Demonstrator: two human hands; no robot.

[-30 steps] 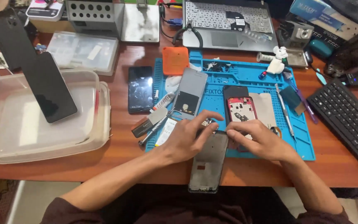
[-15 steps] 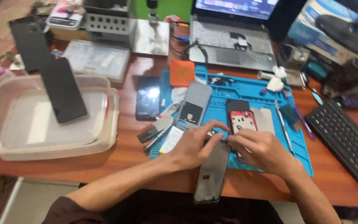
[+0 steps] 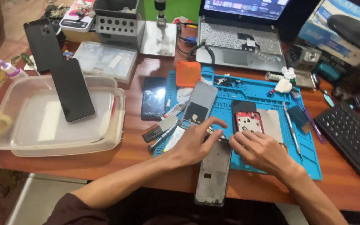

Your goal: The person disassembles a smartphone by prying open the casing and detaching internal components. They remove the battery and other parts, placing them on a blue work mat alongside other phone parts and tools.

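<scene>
A dark phone frame (image 3: 213,174) lies lengthwise over the near edge of the blue work mat (image 3: 309,164). My left hand (image 3: 196,141) rests on the frame's top end, fingers spread and pressing on it. My right hand (image 3: 262,151) meets it from the right, fingertips pinching at the same top edge; whether a small part is between them I cannot tell. Just beyond lie a red opened phone body (image 3: 248,122) and a grey back cover (image 3: 200,103).
A clear plastic tub (image 3: 30,141) with a black phone (image 3: 72,89) leaning in it stands at the left. A dark phone (image 3: 153,97), an orange pad (image 3: 188,73), a laptop (image 3: 239,41), tweezers (image 3: 291,129) and a black keyboard (image 3: 355,141) surround the mat.
The camera has tilted, shifting the scene. Both hands stay on the frame's top end; the left hand's fingers have spread wider over it.
</scene>
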